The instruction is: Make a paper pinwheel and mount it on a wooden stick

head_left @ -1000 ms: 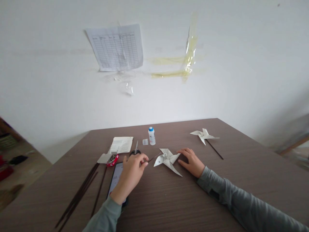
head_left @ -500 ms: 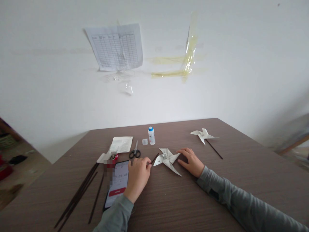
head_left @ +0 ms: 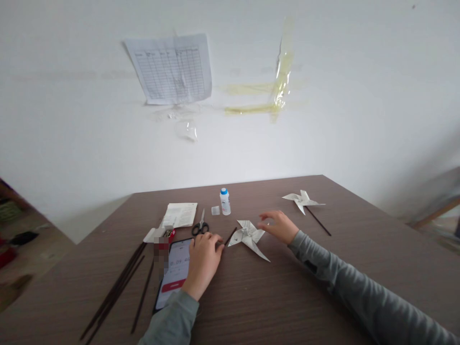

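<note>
My left hand (head_left: 205, 261) rests low over the table beside the phone, its fingers closed at the lower end of a dark thin stick (head_left: 232, 235). The stick slants up to the left blade of a white paper pinwheel (head_left: 247, 238) with printed marks; whether they are joined is hidden. Just above and right of that pinwheel, my right hand (head_left: 279, 225) hovers with fingers curved and apart, holding nothing visible. A second paper pinwheel (head_left: 302, 201) on a dark stick (head_left: 319, 222) lies farther back on the right.
Left of my left hand are a phone (head_left: 175, 273), a small red box (head_left: 168, 235) and several dark sticks (head_left: 115, 292). Behind stand scissors (head_left: 200, 226), folded paper (head_left: 180, 213), a small clear piece (head_left: 215, 210) and a white bottle (head_left: 224, 202) with a blue cap. A wall (head_left: 251, 153) backs the table.
My right hand has lifted off the pinwheel's right blade and moved slightly up and away from it. My left hand, the stick and both pinwheels stay nearly in place.
</note>
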`<state>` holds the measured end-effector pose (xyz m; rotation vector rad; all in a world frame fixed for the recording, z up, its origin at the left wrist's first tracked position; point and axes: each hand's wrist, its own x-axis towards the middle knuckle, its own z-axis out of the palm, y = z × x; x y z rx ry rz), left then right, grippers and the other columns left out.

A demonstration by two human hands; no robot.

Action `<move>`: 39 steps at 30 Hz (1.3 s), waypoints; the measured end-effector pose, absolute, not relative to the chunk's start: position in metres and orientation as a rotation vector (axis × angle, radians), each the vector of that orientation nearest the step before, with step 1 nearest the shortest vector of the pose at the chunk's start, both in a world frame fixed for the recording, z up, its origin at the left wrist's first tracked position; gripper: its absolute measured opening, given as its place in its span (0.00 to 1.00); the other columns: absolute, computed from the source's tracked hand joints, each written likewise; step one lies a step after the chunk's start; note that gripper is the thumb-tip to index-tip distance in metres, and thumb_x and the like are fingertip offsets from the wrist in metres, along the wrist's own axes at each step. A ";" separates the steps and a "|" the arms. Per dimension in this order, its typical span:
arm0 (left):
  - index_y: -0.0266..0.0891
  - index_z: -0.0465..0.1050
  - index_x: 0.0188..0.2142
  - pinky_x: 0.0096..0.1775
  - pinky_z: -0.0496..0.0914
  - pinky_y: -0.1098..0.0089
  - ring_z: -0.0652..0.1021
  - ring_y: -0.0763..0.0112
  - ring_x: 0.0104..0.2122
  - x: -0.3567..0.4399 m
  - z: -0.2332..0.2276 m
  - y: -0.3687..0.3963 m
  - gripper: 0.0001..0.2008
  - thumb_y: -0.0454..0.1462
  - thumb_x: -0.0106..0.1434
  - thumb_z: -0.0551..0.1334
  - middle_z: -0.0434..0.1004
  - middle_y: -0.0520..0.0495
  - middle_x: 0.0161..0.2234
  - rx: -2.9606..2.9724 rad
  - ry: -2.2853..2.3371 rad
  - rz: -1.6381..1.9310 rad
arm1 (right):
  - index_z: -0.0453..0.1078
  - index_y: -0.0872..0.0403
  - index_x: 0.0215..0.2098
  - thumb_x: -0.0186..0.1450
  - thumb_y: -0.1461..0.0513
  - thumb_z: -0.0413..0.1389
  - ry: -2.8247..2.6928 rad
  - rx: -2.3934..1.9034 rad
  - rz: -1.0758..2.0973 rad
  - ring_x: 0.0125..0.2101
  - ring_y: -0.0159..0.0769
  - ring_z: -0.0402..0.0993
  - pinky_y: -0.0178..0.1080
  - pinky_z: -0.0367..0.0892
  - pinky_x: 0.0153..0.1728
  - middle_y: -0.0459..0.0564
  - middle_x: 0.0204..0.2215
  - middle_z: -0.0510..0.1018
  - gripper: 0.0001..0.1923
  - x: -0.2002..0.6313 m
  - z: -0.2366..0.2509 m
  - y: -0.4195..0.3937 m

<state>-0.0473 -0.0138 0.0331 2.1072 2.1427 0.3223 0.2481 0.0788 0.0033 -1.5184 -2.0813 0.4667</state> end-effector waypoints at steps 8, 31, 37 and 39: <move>0.47 0.97 0.54 0.73 0.78 0.48 0.89 0.44 0.69 -0.056 0.021 -0.009 0.13 0.31 0.82 0.72 0.97 0.39 0.61 2.121 2.138 0.399 | 0.96 0.43 0.50 0.72 0.50 0.82 -2.176 -1.825 0.526 0.69 0.72 0.87 0.64 0.80 0.67 0.57 0.56 0.99 0.12 0.204 0.027 0.080; 0.45 0.98 0.53 0.72 0.79 0.48 0.89 0.44 0.66 -0.053 0.015 -0.006 0.13 0.30 0.80 0.73 0.96 0.38 0.58 2.170 2.065 0.425 | 0.95 0.41 0.54 0.71 0.62 0.80 -2.265 -1.768 0.544 0.65 0.63 0.88 0.56 0.76 0.64 0.49 0.51 0.98 0.15 0.198 0.023 0.076; 0.45 0.98 0.58 0.74 0.78 0.48 0.89 0.42 0.68 -0.041 0.023 -0.010 0.13 0.34 0.83 0.73 0.96 0.34 0.61 2.151 2.104 0.358 | 0.94 0.43 0.43 0.73 0.60 0.78 -2.263 -1.733 0.476 0.66 0.64 0.85 0.58 0.74 0.66 0.51 0.49 0.97 0.03 0.203 0.023 0.073; 0.45 0.98 0.59 0.74 0.77 0.47 0.89 0.41 0.70 -0.037 0.025 -0.010 0.14 0.34 0.83 0.72 0.96 0.34 0.62 2.147 2.112 0.344 | 0.94 0.45 0.46 0.75 0.60 0.75 -2.251 -1.722 0.453 0.65 0.63 0.85 0.57 0.73 0.67 0.52 0.48 0.96 0.03 0.206 0.024 0.072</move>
